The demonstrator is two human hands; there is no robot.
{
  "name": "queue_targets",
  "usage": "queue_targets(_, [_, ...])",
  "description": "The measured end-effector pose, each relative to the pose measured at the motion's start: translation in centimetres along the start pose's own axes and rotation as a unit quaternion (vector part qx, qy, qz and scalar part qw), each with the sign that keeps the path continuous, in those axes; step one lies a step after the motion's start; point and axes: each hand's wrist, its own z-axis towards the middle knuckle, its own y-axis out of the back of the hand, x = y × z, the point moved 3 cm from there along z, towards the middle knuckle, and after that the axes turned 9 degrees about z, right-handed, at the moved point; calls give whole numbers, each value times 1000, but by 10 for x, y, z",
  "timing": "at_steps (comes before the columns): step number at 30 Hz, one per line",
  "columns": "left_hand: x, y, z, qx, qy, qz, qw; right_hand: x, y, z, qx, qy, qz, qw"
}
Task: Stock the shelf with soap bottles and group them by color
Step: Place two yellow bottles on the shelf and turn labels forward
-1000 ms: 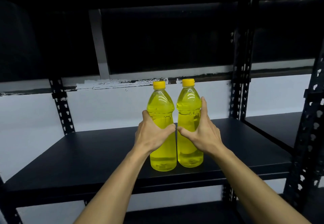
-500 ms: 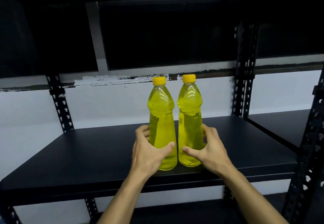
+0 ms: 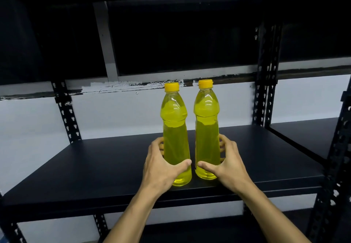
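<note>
Two clear bottles of yellow soap with yellow caps stand upright side by side near the front of the black shelf board (image 3: 95, 166). My left hand (image 3: 159, 168) wraps round the lower part of the left yellow bottle (image 3: 173, 121), thumb across its front and fingers behind it. My right hand (image 3: 228, 164) curls the same way round the lower part of the right yellow bottle (image 3: 206, 117). A narrow gap separates the two bottles. Both bases rest on the board.
Perforated black uprights (image 3: 266, 90) frame the shelf, and a second black board (image 3: 307, 136) adjoins on the right. A white wall is behind, dark above. A lower shelf (image 3: 190, 231) shows under my arms.
Both hands have slid down from the bottles' middles to their lower parts. The bottles stay upright in the same spot on the board.
</note>
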Motion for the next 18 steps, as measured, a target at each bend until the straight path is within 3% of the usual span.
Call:
queue_targets(8, [19,-4,7,119,18,-101,988,-6,8,1,83,-27,113,990])
queue_targets(10, [16,-4,6,112,20,-75,991,-4,8,2,90,-34,99,990])
queue_targets(13, [12,-3,-1,41,27,7,999,0,4,1,57,-40,51,996])
queue_targets(15, [12,-5,-2,24,22,0,999,2,1,0,29,-37,21,999])
queue_targets(18, [16,-6,2,58,30,-46,997,-1,3,4,31,-33,33,998])
